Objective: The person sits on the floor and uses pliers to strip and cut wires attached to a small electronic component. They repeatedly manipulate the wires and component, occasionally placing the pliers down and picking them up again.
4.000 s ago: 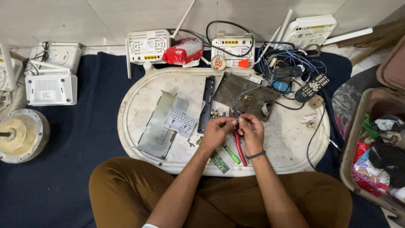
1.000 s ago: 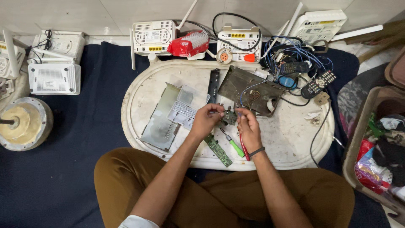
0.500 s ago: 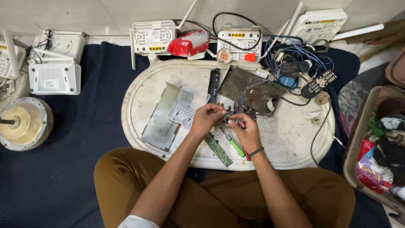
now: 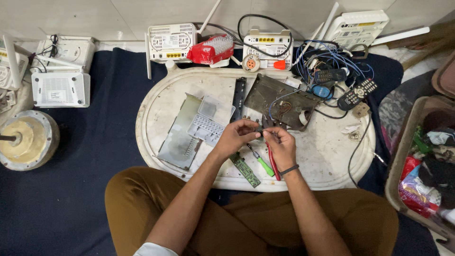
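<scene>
My left hand (image 4: 235, 136) and my right hand (image 4: 283, 148) meet over the middle of a white oval tray (image 4: 327, 163). The left fingers pinch a small dark part (image 4: 259, 131). My right hand grips red-handled pliers (image 4: 273, 163) whose jaws point at that part. A green-handled screwdriver (image 4: 263, 164) and a narrow green circuit board (image 4: 245, 169) lie just below the hands. Behind them a dark metal chassis (image 4: 277, 97) with loose wires rests on the tray.
A grey metal plate (image 4: 176, 140), a white plastic cover (image 4: 208, 121) and a black strip (image 4: 238, 97) lie left of the hands. Routers (image 4: 170, 41), a red packet (image 4: 211, 49), blue cables and remotes (image 4: 356, 93) line the back. A box of cloth (image 4: 429, 166) stands right, a round metal drum (image 4: 26, 138) left.
Since four seconds ago both hands have moved up the tray toward the chassis. Over the last second they stay together on the small part, shifting only slightly.
</scene>
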